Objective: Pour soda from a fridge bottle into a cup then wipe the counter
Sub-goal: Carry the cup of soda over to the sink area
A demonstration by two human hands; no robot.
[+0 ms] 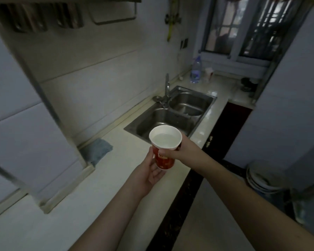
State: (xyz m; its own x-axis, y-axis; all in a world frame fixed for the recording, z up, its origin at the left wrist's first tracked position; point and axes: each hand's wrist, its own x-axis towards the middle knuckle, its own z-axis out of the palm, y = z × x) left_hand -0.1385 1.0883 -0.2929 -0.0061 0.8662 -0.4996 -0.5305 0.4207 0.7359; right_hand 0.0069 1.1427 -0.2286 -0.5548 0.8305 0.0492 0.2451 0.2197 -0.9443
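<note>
Cup (164, 151) held above counter (120, 169) edge, just near side of sink (172, 113), in front of me. My right hand (179, 151) grips upper wall, thumb across front; fingers behind cup hidden. My left hand (149, 173) relaxed, cupped beside lower wall, fingertips apparently touching. Cup roughly upright, mouth up, tilted slightly; clear liquid inside. One cup, one blue cloth (96, 150) on counter, one bottle (196, 70) far back, blurred.

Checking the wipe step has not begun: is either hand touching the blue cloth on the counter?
No: the blue cloth lies alone by the wall, while both hands are at the red paper cup.
</note>
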